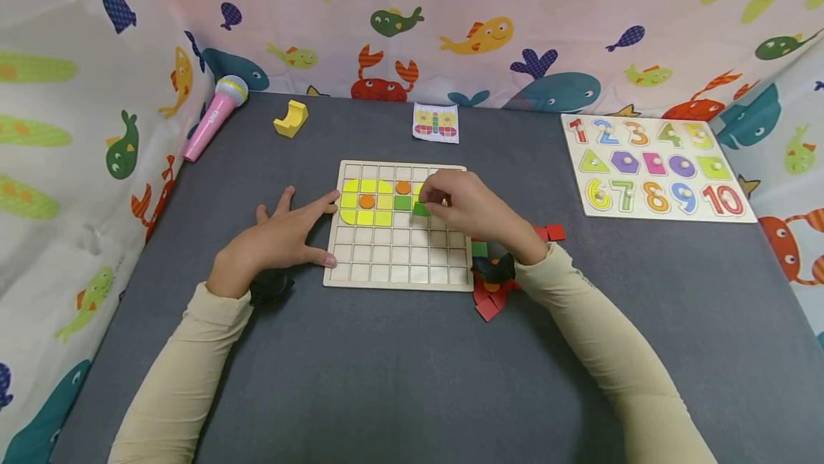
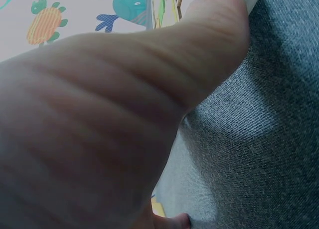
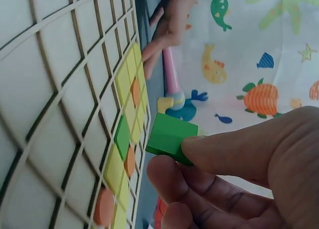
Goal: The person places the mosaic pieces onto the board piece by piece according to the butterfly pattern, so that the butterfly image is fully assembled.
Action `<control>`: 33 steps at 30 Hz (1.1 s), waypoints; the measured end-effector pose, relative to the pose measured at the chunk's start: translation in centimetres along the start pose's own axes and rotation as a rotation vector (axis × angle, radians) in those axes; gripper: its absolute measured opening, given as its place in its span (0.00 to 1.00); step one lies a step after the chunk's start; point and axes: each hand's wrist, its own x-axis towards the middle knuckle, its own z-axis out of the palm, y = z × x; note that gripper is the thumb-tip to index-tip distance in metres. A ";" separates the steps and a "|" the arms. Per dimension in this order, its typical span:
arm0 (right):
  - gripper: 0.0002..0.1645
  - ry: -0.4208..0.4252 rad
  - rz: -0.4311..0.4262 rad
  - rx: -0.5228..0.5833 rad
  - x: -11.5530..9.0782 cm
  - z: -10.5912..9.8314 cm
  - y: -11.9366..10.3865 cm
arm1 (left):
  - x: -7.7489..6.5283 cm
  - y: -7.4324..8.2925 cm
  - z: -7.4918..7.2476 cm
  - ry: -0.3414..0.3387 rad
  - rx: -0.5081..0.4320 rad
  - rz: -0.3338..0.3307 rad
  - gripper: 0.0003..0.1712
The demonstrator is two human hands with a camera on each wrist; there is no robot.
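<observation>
A wooden grid board (image 1: 399,257) lies in the middle of the table, its upper cells filled with yellow tiles (image 1: 365,218), orange round pieces (image 1: 367,201) and a green square tile (image 1: 402,203). Over the board's upper right part, my right hand (image 1: 476,206) pinches another green square tile (image 3: 172,134) between thumb and fingers. In the right wrist view that tile is held tilted, above the grid. My left hand (image 1: 273,239) has its fingers spread, with the thumb and a fingertip touching the board's left edge. The cells under my right hand are partly hidden.
Loose red tiles (image 1: 487,308) and a green piece (image 1: 479,249) lie right of the board, partly under my right wrist. Behind the board is a small picture card (image 1: 435,124). A pink microphone (image 1: 215,117), a yellow block (image 1: 292,119) and a number puzzle (image 1: 656,167) stand around.
</observation>
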 end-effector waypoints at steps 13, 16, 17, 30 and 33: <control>0.04 -0.078 -0.002 -0.027 2.1 2.5 0.0 | 0.0 0.1 0.0 0.005 0.006 0.006 0.70; 0.04 -0.073 -0.016 -0.035 2.4 2.7 0.1 | 0.0 0.0 0.0 0.010 0.007 0.008 0.70; 0.05 -0.074 -0.018 -0.038 2.5 2.8 0.1 | 0.0 0.0 0.0 0.012 0.007 0.008 0.70; 0.08 -0.092 -0.052 -0.133 2.9 3.8 0.1 | -0.1 0.2 -0.1 0.012 0.000 0.008 0.69; 0.07 -0.093 -0.056 -0.138 2.9 4.0 0.2 | -0.1 0.2 -0.1 0.009 0.005 0.005 0.69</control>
